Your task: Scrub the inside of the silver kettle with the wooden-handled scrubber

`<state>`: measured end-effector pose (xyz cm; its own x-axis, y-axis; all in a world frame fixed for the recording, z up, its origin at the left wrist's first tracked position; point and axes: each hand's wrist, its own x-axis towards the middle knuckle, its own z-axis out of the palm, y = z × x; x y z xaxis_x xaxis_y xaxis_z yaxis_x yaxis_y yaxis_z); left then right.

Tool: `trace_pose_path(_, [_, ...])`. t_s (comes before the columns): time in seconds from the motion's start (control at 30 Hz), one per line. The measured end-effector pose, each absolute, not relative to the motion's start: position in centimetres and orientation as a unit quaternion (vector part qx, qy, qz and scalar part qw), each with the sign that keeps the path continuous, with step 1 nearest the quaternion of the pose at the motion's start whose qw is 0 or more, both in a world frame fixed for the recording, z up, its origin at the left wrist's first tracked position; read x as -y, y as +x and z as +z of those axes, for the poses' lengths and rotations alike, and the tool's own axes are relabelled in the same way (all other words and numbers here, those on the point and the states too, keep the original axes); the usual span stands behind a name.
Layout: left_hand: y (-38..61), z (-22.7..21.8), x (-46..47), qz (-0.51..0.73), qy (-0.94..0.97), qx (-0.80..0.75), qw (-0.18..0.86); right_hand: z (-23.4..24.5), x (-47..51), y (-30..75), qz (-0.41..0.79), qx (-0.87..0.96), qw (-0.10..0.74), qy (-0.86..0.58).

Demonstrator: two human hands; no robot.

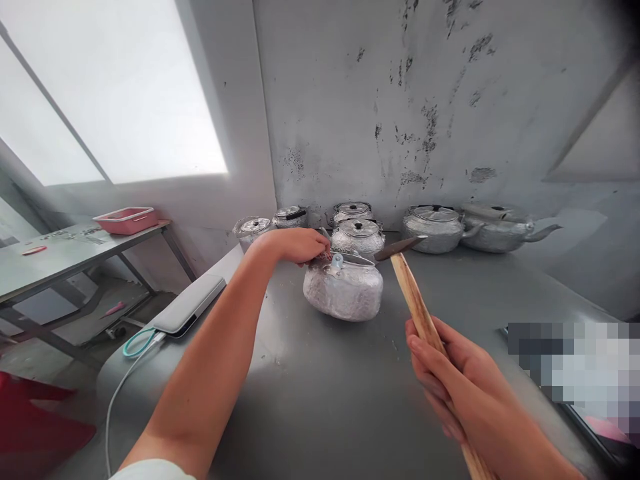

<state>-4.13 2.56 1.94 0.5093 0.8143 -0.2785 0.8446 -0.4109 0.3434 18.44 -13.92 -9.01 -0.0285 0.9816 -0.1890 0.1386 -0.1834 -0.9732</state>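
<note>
Close below the camera, a bare left forearm (215, 373) in a white sleeve (153, 470), cut off by the bottom edge, and at lower right a right hand (453, 377), cropped beyond the wrist. Right fingers clenched round the wooden handle of a hammer (418, 300), with the butt lost past the bottom edge. Higher up, a dark hammer head (397, 249) by the right end of a silvery kettle's (345, 293) rim; impossible to tell whether touching or just apart. Tilted, mid-table, that same kettle. At its left rim, a left hand (303, 245), fingers bent downward, tips hidden; cannot tell whether grasping. Behind, along the wall (320, 120), a row of kettles (435, 230), some overlapping, the leftmost partly covered by the wrist. At the right edge, a dark-rimmed object (590, 433), pixelated past recognition. Near the left edge of the grey table (330, 407), a white slab-shaped device (193, 303) with a cable (113, 407) running downward. Farther left, a side table (65, 257) bearing a pink basin (126, 221); below, a red object (45, 420), cropped. For moving: broad tabletop between forearm and right hand, a narrower strip before the rear row.
</note>
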Motion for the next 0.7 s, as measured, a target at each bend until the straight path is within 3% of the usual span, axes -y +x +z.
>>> trace_pose_path(0.3, [-4.6,2.3,-2.2,-0.096,0.806,-0.541,0.22,-9.2,13.8,18.6,0.523,0.498,0.393,-0.569])
trace_pose_path(0.7, [-5.5,1.2,-3.5,-0.054,0.771,-0.575,0.268,-9.6,13.7,18.7,0.53,0.501,0.385,-0.566])
